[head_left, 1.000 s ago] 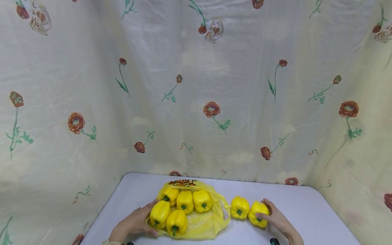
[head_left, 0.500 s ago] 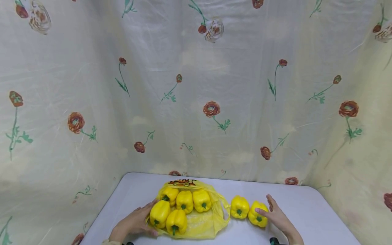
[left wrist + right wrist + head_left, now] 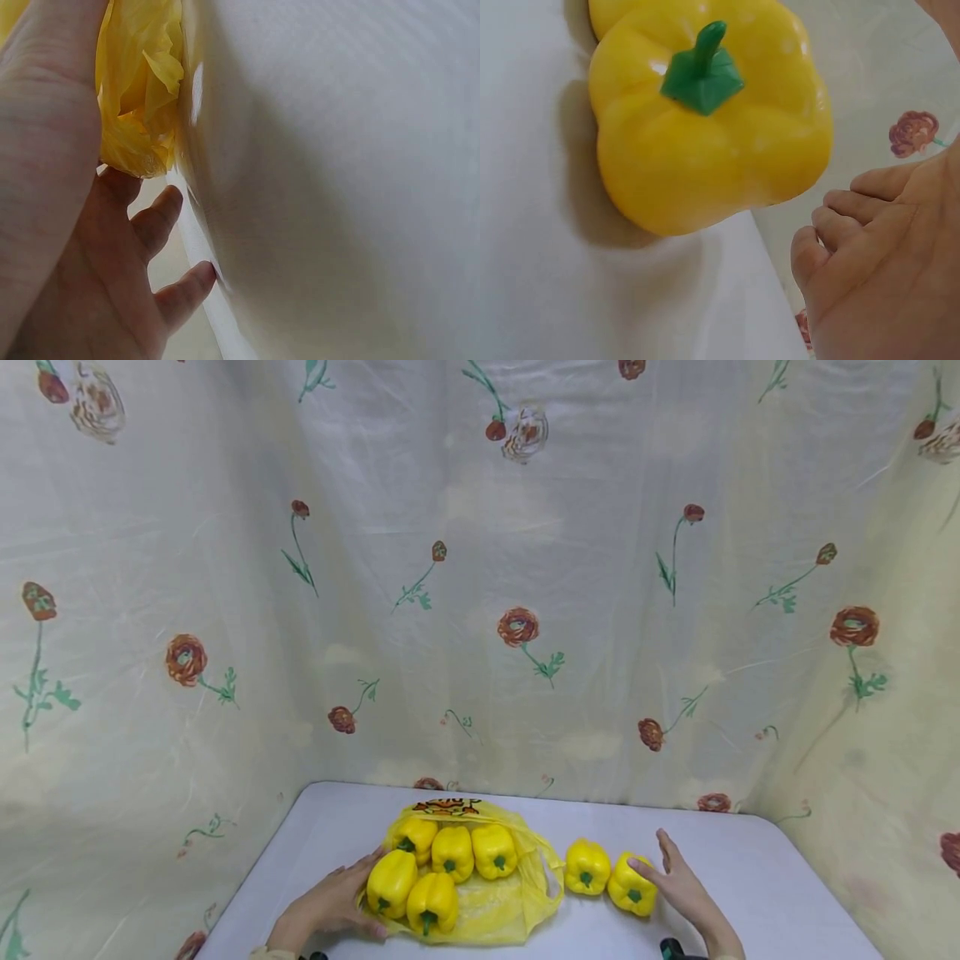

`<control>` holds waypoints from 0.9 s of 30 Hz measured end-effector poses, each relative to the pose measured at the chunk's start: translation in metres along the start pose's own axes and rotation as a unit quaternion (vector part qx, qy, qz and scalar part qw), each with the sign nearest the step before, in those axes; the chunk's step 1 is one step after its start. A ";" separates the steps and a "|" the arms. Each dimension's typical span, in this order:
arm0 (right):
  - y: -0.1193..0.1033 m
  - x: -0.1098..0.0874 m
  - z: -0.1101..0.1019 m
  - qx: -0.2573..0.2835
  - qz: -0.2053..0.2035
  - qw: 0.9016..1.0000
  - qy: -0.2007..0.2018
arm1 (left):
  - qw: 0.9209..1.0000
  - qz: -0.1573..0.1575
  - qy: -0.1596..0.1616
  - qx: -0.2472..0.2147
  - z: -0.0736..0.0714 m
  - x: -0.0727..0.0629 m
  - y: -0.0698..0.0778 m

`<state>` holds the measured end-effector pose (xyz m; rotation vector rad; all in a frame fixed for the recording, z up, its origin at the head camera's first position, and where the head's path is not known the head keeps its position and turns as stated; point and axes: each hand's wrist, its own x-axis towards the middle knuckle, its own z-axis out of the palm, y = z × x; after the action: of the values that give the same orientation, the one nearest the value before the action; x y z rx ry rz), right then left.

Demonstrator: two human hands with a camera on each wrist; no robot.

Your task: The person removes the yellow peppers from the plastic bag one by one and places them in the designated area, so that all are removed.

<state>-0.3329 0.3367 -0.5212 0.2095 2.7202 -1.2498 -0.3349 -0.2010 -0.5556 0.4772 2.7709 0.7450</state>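
Observation:
In the head view, my left hand (image 3: 333, 902) rests along the left side of a thin yellow plastic bag (image 3: 491, 914), its fingers fairly straight. Several yellow bell peppers (image 3: 432, 903) lie in the bag, green stems facing me. Right of the bag sit two more: one bell pepper (image 3: 587, 867) near the bag's handles and another bell pepper (image 3: 632, 883) beside it. My right hand (image 3: 684, 889) is spread just right of the outer one, holding nothing. The right wrist view shows that bell pepper (image 3: 720, 157) apart from the fingers. Crumpled bag plastic (image 3: 139, 90) lies by my left hand in the left wrist view.
Everything stands on a white table (image 3: 757, 893) with rounded far corners. A pale curtain (image 3: 600, 652) printed with flowers surrounds it at the back and both sides. Dark wrist camera parts (image 3: 671, 948) show at the bottom edge.
My right hand has let go of the outer bell pepper, opened its fingers and drawn slightly away to the right. The left hand, bag and peppers have stayed in place.

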 end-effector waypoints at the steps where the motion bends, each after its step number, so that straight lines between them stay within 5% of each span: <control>1: -0.001 -0.001 -0.001 -0.003 -0.003 1.000 0.001 | 1.000 0.000 0.001 0.000 0.000 0.000 0.000; 27: -0.056 -0.030 -0.005 -0.014 -0.077 0.997 0.016 | 1.000 0.005 0.004 0.017 0.000 0.000 0.000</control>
<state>-0.3140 0.3023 -0.4707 0.0165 2.8266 -1.2553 -0.3348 -0.2015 -0.5555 0.4962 2.7941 0.7056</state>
